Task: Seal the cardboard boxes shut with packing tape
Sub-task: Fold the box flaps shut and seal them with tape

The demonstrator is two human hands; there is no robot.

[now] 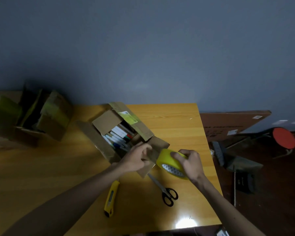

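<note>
Left hand (136, 159) fingers curl, pinching the near flap (146, 170) of 1 open box (99, 142) (markers (117, 135) inside). Right hand (189, 162) fingers wrap 1 yellow tape roll (167, 160), just beside that flap. On the table (169, 120): 1 scissors (163, 189), 1 knife (111, 198). More boxes (46, 120) far left, blurred, count unclear.

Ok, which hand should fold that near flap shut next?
Left. The left hand pinches the near flap of the open cardboard box, while the right hand is occupied holding the yellow tape roll.
</note>
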